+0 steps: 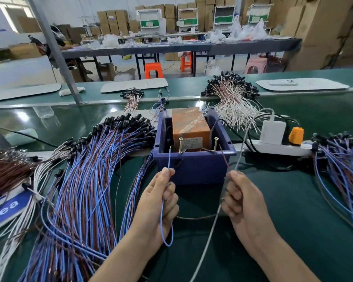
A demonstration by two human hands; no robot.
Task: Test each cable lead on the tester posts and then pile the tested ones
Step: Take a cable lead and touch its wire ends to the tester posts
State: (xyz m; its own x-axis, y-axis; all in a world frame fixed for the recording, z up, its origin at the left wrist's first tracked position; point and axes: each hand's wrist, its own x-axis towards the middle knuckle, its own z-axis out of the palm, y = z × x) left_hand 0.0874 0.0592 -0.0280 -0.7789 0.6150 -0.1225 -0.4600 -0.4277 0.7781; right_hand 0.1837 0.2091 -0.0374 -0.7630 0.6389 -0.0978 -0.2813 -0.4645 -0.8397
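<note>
Pinching blue lead, brown lead, near posts

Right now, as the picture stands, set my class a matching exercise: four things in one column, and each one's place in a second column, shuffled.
Things
1. blue wire
2. brown wire
3. orange box
4. orange plug

Places
A. on the white power strip
B. pinched in the right hand
C. inside the blue bin
D. pinched in the left hand

Pairs: 1-D, 2-B, 3-C, 4-A
</note>
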